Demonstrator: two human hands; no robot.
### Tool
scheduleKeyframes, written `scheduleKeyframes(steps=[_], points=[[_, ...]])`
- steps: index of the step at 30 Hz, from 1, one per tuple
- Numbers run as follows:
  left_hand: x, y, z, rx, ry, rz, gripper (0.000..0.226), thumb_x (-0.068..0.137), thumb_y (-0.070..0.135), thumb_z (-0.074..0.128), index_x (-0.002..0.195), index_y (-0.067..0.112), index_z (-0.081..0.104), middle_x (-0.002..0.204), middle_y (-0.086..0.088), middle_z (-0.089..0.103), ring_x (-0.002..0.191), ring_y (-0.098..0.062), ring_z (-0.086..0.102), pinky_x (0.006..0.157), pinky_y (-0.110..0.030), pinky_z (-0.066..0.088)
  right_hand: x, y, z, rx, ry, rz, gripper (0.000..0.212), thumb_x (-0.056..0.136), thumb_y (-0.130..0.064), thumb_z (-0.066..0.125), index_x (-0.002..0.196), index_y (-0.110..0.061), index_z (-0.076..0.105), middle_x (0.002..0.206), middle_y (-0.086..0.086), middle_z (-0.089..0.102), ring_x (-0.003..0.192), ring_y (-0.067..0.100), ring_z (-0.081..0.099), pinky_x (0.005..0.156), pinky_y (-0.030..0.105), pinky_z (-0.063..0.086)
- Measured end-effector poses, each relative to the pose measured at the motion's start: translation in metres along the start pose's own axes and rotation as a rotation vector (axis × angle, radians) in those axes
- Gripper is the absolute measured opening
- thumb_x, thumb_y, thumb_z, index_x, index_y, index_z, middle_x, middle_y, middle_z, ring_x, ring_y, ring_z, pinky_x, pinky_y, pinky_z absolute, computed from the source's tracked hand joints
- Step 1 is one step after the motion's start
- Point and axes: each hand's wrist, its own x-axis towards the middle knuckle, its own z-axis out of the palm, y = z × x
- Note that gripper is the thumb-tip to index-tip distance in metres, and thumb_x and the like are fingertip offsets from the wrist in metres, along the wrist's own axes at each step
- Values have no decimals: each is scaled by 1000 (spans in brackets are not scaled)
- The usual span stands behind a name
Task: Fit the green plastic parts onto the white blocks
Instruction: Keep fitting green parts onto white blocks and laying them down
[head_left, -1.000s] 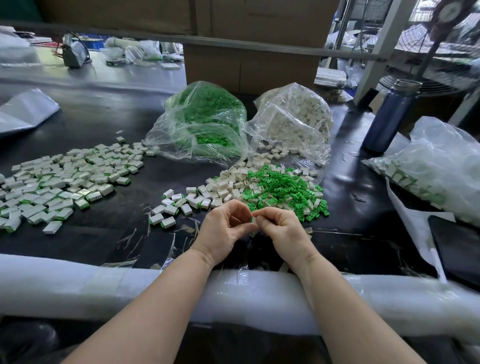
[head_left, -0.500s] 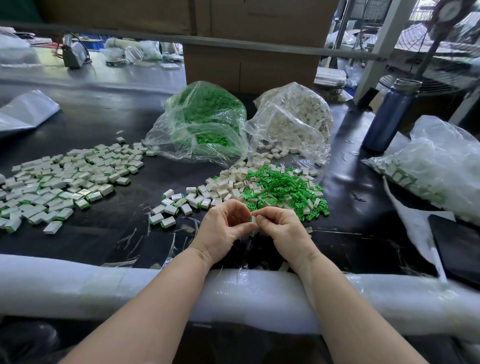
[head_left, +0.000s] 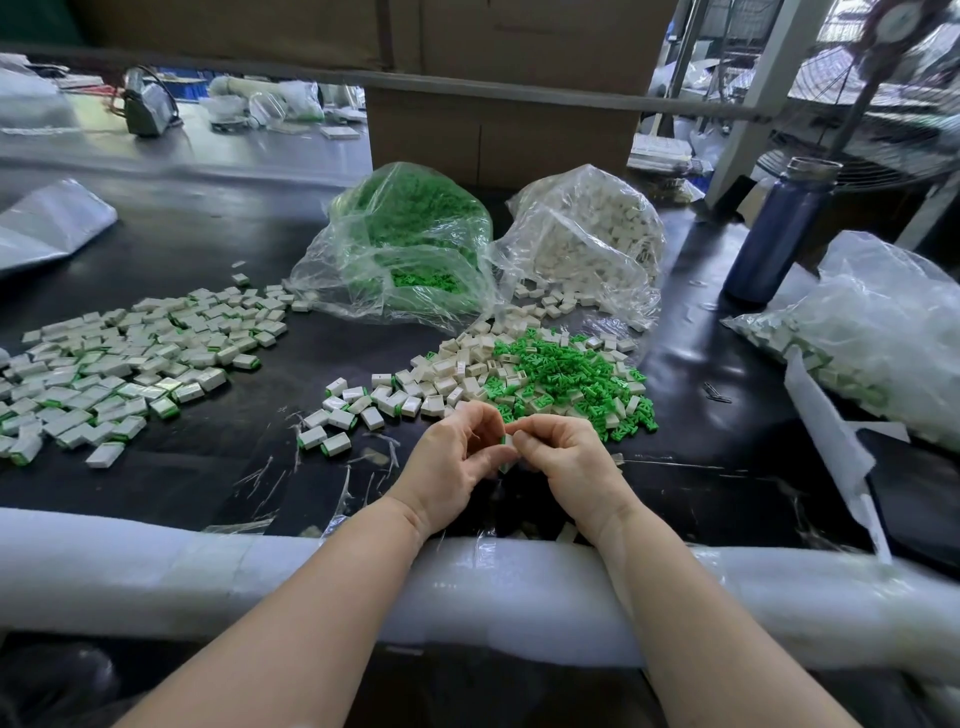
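- A person's two bare hands meet above the near edge of a black desk (head_left: 675, 364), both forearms crossing a white foam pad (head_left: 156, 571) that wraps that edge.
- The left hand (head_left: 452, 462) has its fingers curled, thumb and fingertips pinching a small piece (head_left: 503, 441) with a green edge showing; it is too hidden to tell how far a green part sits in a white block.
- The right hand (head_left: 563, 454) is curled too, its fingertips pinching the same small piece from the other side, so the two hands touch at the fingertips.
- Just beyond the hands, near the middle of the desk, lies a loose heap of green plastic parts (head_left: 566, 379), with unfitted white blocks (head_left: 457, 369) mixed in on its left and far sides.
- Toward the left edge of the desk spreads a wide scatter of white blocks with green edges (head_left: 130, 358).
- Toward the far edge sit two clear bags side by side and touching: a bag of green parts (head_left: 410, 234) on the left, a bag of white blocks (head_left: 587, 228) on the right.
- Near the far right corner stands a blue bottle (head_left: 779, 234), upright.
- At the right edge lies another clear bag (head_left: 883, 322) holding white blocks.
- A brown cardboard box (head_left: 498, 119) stands behind the two bags.
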Motion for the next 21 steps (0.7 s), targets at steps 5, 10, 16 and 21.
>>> scheduleKeyframes(steps=[5, 10, 16, 21], points=[[0, 0, 0, 18, 4, 14, 24, 83, 7, 66, 80, 24, 50, 77, 4, 52, 71, -13, 49, 75, -32, 48, 0, -1, 0, 2, 8, 10, 26, 90, 2, 53, 77, -16, 67, 55, -11, 63, 53, -4, 57, 56, 11, 46], [0, 2, 0, -7, 7, 5, 22, 82, 6, 66, 80, 21, 51, 77, -2, 53, 74, -20, 51, 79, -47, 50, -1, -1, 0, 30, 15, 18, 24, 90, 1, 54, 79, -15, 68, 56, -9, 63, 51, 0, 57, 55, 13, 48], [-1, 5, 0, -38, 12, 9, 18, 80, 5, 67, 82, 16, 53, 79, -6, 55, 76, -21, 52, 81, -48, 50, -1, -1, -1, 64, 15, 22, 25, 90, 1, 54, 79, -16, 68, 54, -9, 64, 51, 1, 57, 55, 14, 48], [-2, 3, 0, -44, 40, 16, 18, 80, 5, 68, 83, 17, 56, 78, -6, 57, 74, -20, 53, 79, -44, 52, 0, 0, -1, 50, 4, 18, 21, 90, 1, 54, 81, -12, 68, 61, -6, 64, 55, 1, 58, 58, 15, 49]])
